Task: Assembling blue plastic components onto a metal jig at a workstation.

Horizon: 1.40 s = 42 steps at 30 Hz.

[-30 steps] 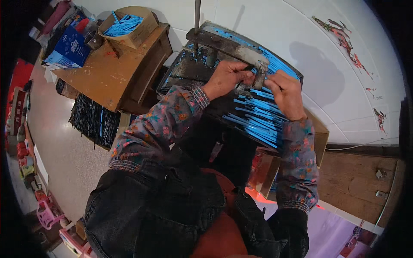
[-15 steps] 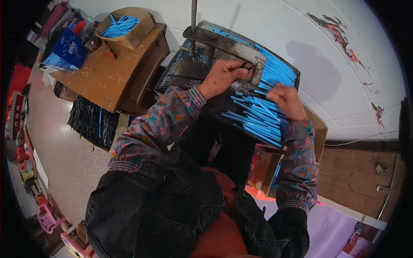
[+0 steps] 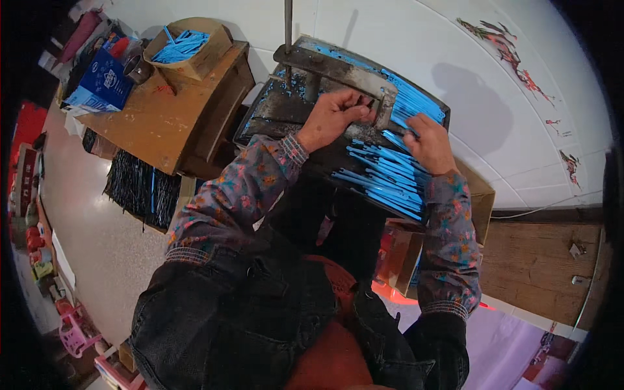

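Note:
My left hand [image 3: 331, 121] is closed in a pinch beside the square end of a worn metal lever arm [image 3: 348, 71]. What its fingers hold, if anything, is hidden. My right hand [image 3: 430, 146] is curled over thin blue plastic strips [image 3: 390, 170], its fingertips next to the lever's end. Whether a strip is between those fingers does not show clearly. More blue strips [image 3: 416, 97] lie in a bundle behind the lever, along the far right of the dark work tray [image 3: 286, 107]. Small blue scraps are scattered at the tray's far left.
An upright metal rod [image 3: 288, 23] rises by the lever. To the left, a brown wooden table [image 3: 146, 120] bears a cardboard box [image 3: 208, 52] of blue strips, a metal cup [image 3: 136, 67] and a blue carton [image 3: 104, 78]. Black strips [image 3: 140, 188] fill a box below. A white tiled wall stands behind.
My right hand has moved slightly up and in toward the lever's end, and its motion blur is gone. My left hand has stayed almost in place.

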Tool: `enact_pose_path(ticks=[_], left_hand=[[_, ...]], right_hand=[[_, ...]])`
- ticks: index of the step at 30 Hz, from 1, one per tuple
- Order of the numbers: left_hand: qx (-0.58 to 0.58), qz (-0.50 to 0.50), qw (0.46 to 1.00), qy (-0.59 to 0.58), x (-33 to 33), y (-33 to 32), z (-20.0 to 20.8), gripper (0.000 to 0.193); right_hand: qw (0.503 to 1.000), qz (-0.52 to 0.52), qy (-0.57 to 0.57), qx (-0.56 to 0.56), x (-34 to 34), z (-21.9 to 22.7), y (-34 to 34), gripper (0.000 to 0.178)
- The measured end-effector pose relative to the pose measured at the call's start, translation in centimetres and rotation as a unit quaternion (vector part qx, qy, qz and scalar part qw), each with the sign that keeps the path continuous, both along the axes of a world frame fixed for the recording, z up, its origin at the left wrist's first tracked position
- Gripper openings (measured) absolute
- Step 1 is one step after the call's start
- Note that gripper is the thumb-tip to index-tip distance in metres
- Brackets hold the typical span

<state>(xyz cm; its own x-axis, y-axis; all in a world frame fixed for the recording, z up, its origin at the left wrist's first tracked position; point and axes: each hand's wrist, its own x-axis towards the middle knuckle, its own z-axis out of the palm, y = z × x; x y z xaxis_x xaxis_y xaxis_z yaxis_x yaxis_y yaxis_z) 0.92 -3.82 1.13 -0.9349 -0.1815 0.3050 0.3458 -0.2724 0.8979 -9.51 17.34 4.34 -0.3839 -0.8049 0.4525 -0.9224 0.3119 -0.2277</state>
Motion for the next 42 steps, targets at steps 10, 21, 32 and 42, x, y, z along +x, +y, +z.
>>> enact_pose_path(ticks=[10, 21, 32, 42], left_hand=[[-0.020, 0.013, 0.999, 0.022, -0.3, 0.5, 0.5, 0.008], [-0.138, 0.028, 0.990, -0.003, -0.4, 0.0, -0.3, 0.010], [-0.041, 0.035, 0.998, 0.021, -0.2, 0.5, -0.2, 0.012], [-0.143, 0.041, 0.989, 0.008, 0.0, -0.2, 0.3, 0.007]], right_hand=[[0.845, -0.089, -0.497, -0.174, 4.2, 1.4, -2.8, 0.005], [0.977, 0.066, -0.197, -0.046, 1.4, 2.8, -1.7, 0.003], [0.920, -0.056, -0.364, -0.136, 3.2, 1.8, -2.7, 0.003], [0.953, 0.007, -0.274, -0.132, 2.4, 2.2, -2.9, 0.005]])
